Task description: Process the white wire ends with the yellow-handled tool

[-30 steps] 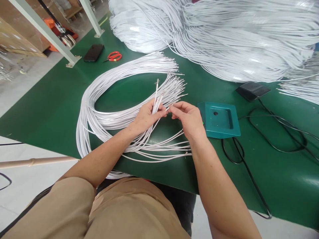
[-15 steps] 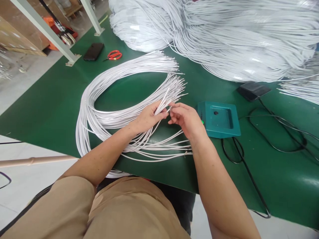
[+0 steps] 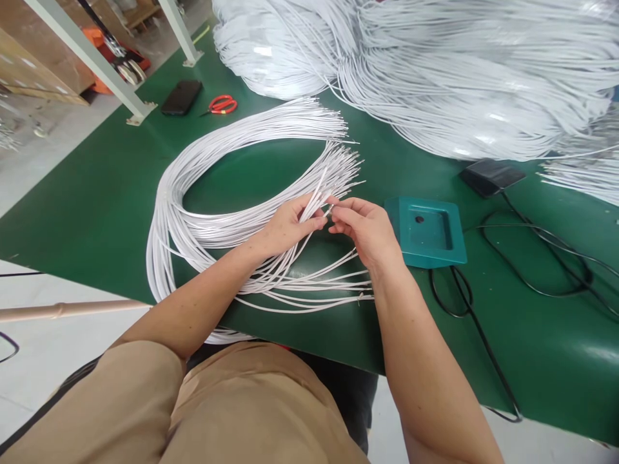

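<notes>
A looped bundle of thin white wires (image 3: pixel 193 193) lies on the green table (image 3: pixel 97 206), its cut ends fanned out toward the middle. My left hand (image 3: pixel 289 227) is closed around a few wire ends that stick up between its fingers. My right hand (image 3: pixel 363 227) sits just to the right, fingertips pinched on a wire end next to the left thumb. More wires (image 3: pixel 309 290) lie flat under both wrists.
A teal box (image 3: pixel 426 233) stands right of my right hand, with black cables (image 3: pixel 522 270) and a black pedal (image 3: pixel 491 175) beyond. Big heaps of white wire (image 3: pixel 435 71) fill the back. Red scissors (image 3: pixel 221 105) and a black phone (image 3: pixel 182 97) lie at the far left.
The wire ends that stood upright in my left hand a second ago now lean to the right. Both hands stay close together in nearly the same place.
</notes>
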Demonstrator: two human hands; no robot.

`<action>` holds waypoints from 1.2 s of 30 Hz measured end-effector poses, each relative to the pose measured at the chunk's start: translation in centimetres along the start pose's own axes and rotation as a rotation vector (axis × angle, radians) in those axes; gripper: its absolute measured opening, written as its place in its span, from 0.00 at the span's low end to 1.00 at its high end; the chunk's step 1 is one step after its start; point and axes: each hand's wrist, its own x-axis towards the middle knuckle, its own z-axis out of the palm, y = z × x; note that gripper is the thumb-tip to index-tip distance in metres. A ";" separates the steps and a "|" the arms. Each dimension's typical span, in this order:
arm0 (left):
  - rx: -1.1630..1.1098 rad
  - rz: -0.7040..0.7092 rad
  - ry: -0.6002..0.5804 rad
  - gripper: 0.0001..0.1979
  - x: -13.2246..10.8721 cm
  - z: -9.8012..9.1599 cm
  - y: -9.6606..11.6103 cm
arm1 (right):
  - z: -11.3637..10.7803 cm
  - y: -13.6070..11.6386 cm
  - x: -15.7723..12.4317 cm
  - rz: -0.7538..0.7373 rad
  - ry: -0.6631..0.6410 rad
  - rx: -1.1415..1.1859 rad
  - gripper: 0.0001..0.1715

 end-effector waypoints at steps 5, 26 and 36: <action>-0.013 -0.014 -0.005 0.21 0.1 0.0 -0.1 | 0.1 -0.3 -0.1 0.025 0.003 -0.109 0.04; -0.314 -0.286 0.114 0.23 1.2 1.2 -0.4 | -2.6 -0.3 -0.1 -0.664 0.135 -1.635 0.13; -0.038 -0.245 0.120 0.25 1.6 1.3 -1.0 | -3.0 -0.1 0.5 -0.659 0.106 -1.617 0.16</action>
